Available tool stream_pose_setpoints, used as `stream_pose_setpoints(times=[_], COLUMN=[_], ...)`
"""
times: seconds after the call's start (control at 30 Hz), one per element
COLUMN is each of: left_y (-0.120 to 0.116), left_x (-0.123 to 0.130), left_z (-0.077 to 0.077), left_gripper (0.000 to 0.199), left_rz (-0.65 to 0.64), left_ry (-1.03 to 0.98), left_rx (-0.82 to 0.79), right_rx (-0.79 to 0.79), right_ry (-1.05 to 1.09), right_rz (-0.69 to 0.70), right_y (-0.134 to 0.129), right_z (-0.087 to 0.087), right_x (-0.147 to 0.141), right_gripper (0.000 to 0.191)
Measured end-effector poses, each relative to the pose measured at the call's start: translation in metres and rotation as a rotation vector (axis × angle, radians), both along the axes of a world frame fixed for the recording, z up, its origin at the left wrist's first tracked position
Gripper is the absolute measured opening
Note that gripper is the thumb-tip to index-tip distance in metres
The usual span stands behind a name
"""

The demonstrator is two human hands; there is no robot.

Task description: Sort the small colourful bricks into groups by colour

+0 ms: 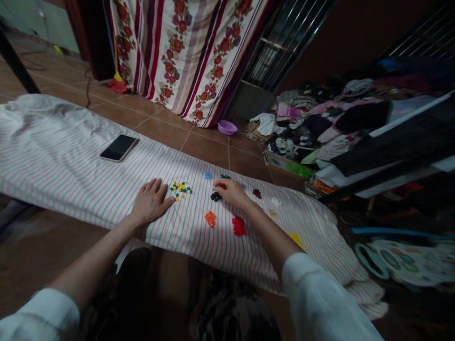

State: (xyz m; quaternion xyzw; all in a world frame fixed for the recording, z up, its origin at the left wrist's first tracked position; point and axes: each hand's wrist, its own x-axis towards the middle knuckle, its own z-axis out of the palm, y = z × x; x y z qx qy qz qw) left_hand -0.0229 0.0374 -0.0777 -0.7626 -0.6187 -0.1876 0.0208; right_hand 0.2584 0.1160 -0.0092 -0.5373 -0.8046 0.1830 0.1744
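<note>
My left hand [151, 201] lies flat on a striped cloth [156, 158], fingers spread, its thumb close to a mixed pile of small yellow, green and white pieces [181, 188]. Fingertips pinched together, my right hand [230, 192] is just above a black pile [215, 196]; anything between them is too small to make out. Beyond that hand are a blue pile [208, 175] and a dark green pile [225, 176]. Nearer me sit an orange pile [210, 219] and a red pile [239, 226]. The pieces' exact kind cannot be told.
Rightward lie dark brown [256, 193], white [276, 202], beige [273, 213] and yellow [296, 239] piles. A phone [119, 148] rests on the cloth at left. Past the far edge are a purple basin [227, 127], a floral curtain [188, 52] and heaped clothes [320, 118].
</note>
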Motion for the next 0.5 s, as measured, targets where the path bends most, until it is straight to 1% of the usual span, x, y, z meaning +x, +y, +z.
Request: stream_pose_setpoints(times=[0.07,0.17,0.33,0.5], left_y=[0.0,0.0,0.001,0.002], left_x=[0.0,-0.001,-0.002,-0.003], left_z=[0.0,0.0,-0.001,-0.002], left_gripper=[0.052,0.056,0.051,0.048], left_rz=[0.001,-0.001,-0.004,-0.007], left_ry=[0.005,-0.003,-0.052,-0.064], left_rx=[-0.005,-0.01,-0.014,-0.014], right_rx=[-0.019,-0.032,-0.026,-0.022], right_ry=[-0.026,-0.096,-0.244,-0.388], right_rz=[0.086,0.155,0.145,0.105], right_y=[-0.002,-0.004,-0.008,-0.013], right_z=[-0.003,-0.009,-0.018,-0.017], right_x=[-0.023,-0.05,-0.078,-0.091], right_gripper=[0.02,0.022,0.022,0.019])
